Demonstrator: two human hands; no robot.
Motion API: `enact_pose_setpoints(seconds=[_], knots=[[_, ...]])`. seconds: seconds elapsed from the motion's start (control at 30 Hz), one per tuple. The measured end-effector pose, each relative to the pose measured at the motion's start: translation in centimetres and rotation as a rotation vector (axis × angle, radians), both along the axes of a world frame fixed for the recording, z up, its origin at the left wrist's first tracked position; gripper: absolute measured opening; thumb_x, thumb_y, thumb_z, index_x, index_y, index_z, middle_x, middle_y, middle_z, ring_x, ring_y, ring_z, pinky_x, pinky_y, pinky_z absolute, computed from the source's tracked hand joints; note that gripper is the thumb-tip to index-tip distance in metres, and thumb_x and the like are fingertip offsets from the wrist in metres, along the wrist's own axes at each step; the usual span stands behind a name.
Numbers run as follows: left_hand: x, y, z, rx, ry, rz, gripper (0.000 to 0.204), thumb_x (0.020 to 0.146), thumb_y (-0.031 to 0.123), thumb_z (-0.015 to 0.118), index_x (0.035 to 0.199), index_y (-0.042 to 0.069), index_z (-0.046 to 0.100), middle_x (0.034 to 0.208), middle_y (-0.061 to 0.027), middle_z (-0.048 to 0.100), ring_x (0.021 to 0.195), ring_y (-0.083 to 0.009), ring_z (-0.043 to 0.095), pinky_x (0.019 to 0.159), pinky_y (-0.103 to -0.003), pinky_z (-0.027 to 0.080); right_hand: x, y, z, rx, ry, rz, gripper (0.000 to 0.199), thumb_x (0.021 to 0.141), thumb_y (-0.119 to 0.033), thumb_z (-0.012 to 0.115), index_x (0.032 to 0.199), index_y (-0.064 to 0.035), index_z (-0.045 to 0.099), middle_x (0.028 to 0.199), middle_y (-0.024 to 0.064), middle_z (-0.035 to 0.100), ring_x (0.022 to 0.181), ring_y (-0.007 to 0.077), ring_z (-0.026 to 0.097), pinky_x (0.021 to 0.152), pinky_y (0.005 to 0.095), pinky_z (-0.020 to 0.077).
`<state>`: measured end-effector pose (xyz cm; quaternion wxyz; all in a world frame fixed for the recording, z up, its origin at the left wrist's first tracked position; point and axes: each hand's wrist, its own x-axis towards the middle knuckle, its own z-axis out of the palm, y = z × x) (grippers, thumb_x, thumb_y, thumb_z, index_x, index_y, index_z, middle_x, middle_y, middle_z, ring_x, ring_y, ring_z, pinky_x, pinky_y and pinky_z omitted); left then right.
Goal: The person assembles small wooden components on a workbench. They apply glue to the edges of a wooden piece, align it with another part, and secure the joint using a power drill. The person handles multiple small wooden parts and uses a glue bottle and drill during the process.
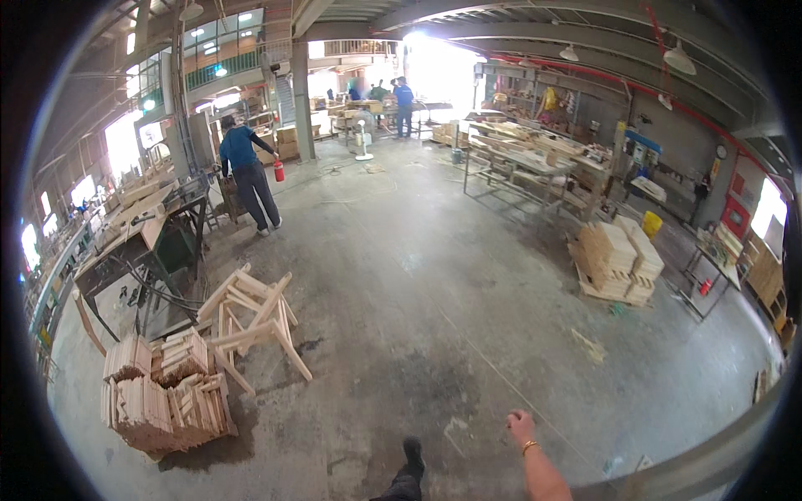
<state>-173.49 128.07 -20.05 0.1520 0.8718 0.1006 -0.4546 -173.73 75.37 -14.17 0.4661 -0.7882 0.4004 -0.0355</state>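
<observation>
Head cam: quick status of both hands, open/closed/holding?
Left hand: not in view.
Right hand: empty, fingers loosely curled, hanging over the concrete floor; open or shut cannot be told.

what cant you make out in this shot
Head view only:
- Left hand: not in view, beyond the lower edge.
- Right hand: seen from the back and small, fingers curled; whether it holds anything cannot be told.
- Foot: the leg is cut off by the lower edge.
- Wood stacks: single pieces too small to count.
- People at the far doorway: washed out by glare.
</observation>
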Motion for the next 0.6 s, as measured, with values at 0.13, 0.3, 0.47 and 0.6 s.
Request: enact_pose_setpoints(seconds=[0.13,0.3,0.47,0.6], knots=[[14.2,-6.6,0.4,-0.005,-0.006,0.031,0.028,0.072,0.027,0.067,0.074,0.000,0.065,0.069,-0.0156,0.064,0.072,-0.0258,0.065,0.068,-0.040,0.051,11.3,-3.5,-3.2,0.058,0.077,-0.027,0.032,0.082,-0.018,0.057,0.107,0.0010,0.062,0.091,0.0139,0.067,0.084,0.0236,0.064,0.074,0.0360,0.0496],[39.2,-25.0,1.9,-0.421,-0.111,0.226,0.029,0.070,0.025,0.071,0.081,-0.001,0.063,0.080,-0.0143,0.066,0.079,-0.0253,0.065,0.071,-0.039,0.050,9.3,-9.3,-12.6,0.129,0.633,0.325,0.035,0.078,-0.026,0.060,0.101,0.0009,0.063,0.090,0.0156,0.066,0.081,0.0289,0.064,0.076,0.0395,0.0494],[61.1,-41.0,5.3,-0.315,-0.370,0.097,0.036,0.071,0.024,0.072,0.094,-0.001,0.061,0.093,-0.0148,0.067,0.089,-0.0260,0.064,0.073,-0.037,0.050,19.5,-16.4,-13.0,0.295,0.755,0.218,0.037,0.076,-0.026,0.060,0.101,0.0012,0.063,0.087,0.0160,0.067,0.078,0.0284,0.065,0.073,0.0389,0.0497],[70.1,-48.8,4.5,-0.455,-0.061,0.176,0.037,0.079,0.029,0.062,0.099,-0.001,0.065,0.096,-0.0160,0.067,0.091,-0.0272,0.065,0.073,-0.038,0.051,33.9,-27.8,-12.7,0.264,0.735,0.154,0.038,0.075,-0.025,0.060,0.101,0.0014,0.063,0.085,0.0163,0.067,0.076,0.0281,0.065,0.071,0.0384,0.0500]])
